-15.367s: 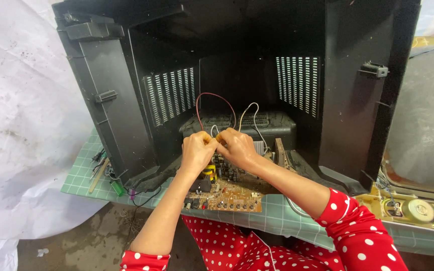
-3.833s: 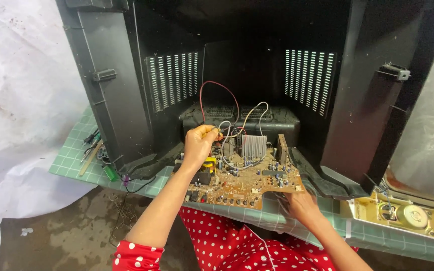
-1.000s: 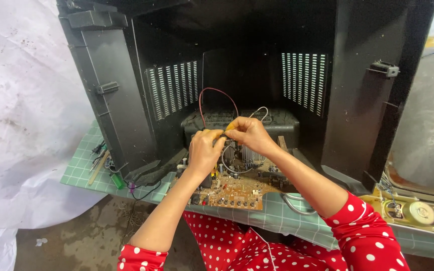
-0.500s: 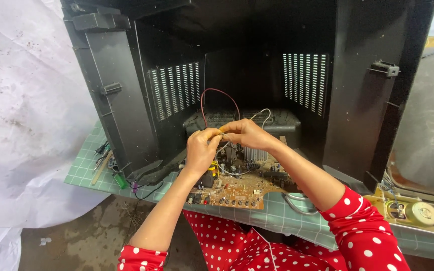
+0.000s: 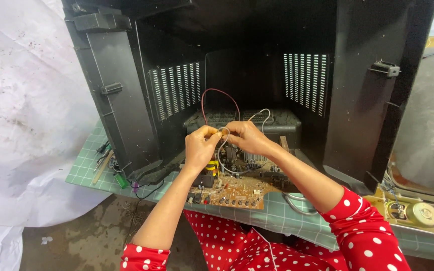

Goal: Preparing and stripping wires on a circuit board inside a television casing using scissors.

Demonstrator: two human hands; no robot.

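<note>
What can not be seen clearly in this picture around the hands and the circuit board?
Head view, the only one:
- Fingertip grip on the grey wire: the left hand and right hand cover it.
- Rear of the circuit board: hidden behind both hands.
- Board components: too small to identify.
- Black casing interior: in deep shadow.
- Speaker surroundings: cut off at the right edge.

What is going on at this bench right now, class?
A person in red polka-dot sleeves works on a circuit board lying on a green gridded mat, in front of an open black casing. The left hand and right hand meet above the board, pinching a grey wire. A red wire loops behind.
</note>
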